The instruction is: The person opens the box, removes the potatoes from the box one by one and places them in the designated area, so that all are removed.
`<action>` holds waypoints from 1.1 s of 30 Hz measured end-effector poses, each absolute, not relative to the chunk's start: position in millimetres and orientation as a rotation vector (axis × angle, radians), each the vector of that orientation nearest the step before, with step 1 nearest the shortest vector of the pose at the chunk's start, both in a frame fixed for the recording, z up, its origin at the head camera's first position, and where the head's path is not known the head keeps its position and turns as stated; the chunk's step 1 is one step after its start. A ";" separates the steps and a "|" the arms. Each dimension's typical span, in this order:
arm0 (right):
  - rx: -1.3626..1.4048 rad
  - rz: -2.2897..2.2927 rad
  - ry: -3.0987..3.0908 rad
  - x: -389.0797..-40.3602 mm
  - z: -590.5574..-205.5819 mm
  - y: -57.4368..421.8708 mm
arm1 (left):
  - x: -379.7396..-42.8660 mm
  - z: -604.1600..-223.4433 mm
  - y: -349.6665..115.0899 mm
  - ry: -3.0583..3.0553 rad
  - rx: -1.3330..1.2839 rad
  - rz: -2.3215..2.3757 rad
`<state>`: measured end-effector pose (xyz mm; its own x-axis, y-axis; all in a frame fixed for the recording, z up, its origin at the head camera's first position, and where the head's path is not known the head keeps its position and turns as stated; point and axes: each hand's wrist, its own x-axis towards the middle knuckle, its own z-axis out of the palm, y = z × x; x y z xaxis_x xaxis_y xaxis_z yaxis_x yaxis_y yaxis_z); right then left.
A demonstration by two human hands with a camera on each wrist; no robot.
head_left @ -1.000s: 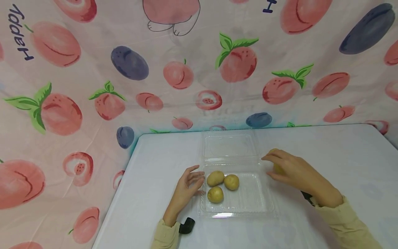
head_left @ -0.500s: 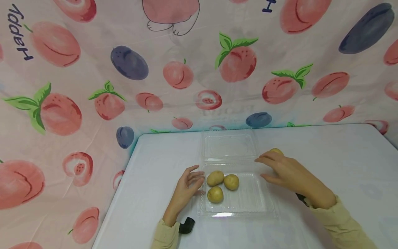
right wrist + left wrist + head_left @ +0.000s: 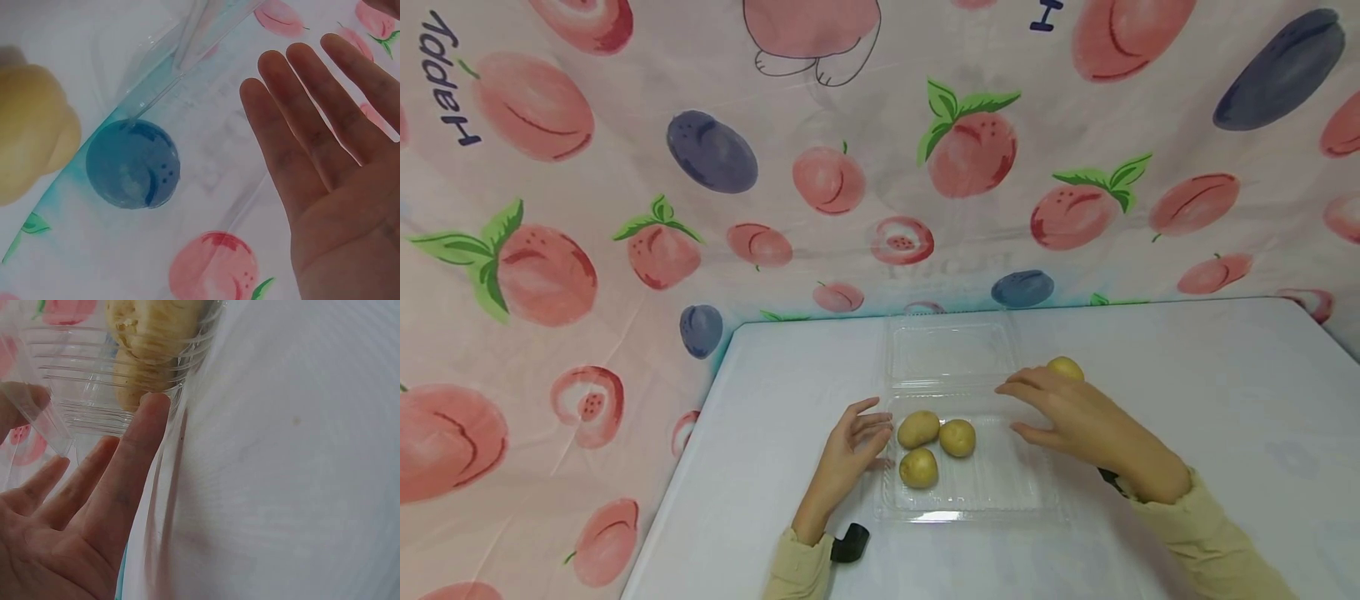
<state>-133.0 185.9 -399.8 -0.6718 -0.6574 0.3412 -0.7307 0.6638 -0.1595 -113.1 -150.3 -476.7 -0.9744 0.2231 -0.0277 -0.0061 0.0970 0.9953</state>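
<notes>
Three yellow potatoes, an oblong one, a round one and a nearer one, lie in the left half of a clear plastic clamshell box. Its lid is folded back behind. My left hand rests beside the box's left wall, and in the left wrist view its extended fingers reach that ridged wall. Over the box's right edge hovers my right hand, fingers extended and holding nothing. Another potato sits outside the box, partly hidden behind that hand; it also shows in the right wrist view.
The box stands on a white-covered table. Behind and to the left hangs a fruit-printed cloth. A black wrist strap piece sits at my left cuff.
My right hand has moved left, away from the outside potato, which now shows more beyond the hand. My left hand and the potatoes in the box have stayed put.
</notes>
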 end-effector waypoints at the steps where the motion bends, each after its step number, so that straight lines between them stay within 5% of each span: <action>1: 1.119 0.409 -2.630 -132.9 -399.1 184.7 | -113.1 -476.6 -150.2 2.192 0.220 1.991; 33: 1.216 0.440 -2.754 -136.3 -392.3 153.6 | -113.0 -478.3 -150.5 2.178 0.213 2.002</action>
<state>-136.3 153.6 -392.3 -0.6762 -0.7076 0.2050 -0.7363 0.6393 -0.2218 -113.0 -150.5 -478.3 -0.9743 0.2227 -0.0324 -0.0135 0.0856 0.9962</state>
